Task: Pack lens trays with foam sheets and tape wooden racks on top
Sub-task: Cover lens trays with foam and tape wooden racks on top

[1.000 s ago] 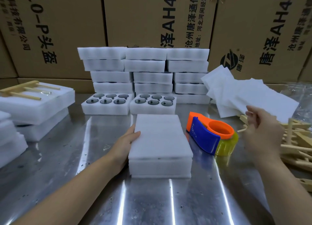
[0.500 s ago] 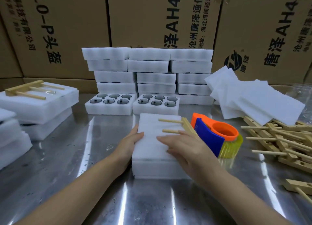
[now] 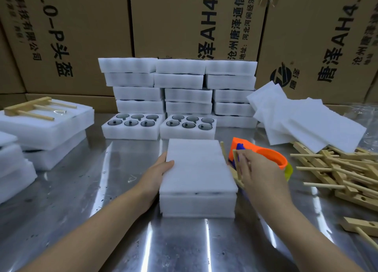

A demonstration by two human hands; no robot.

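My left hand grips the foam-topped tray mid-frame by its left edge, looks soft, light; my right hand pinches stiff wooden rack beside it

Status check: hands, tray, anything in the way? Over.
Left hand holds white foam-covered lens tray by its left edge. Right hand grips wooden peg rack beside tray, not on top. Orange-and-blue tape dispenser close behind rack.
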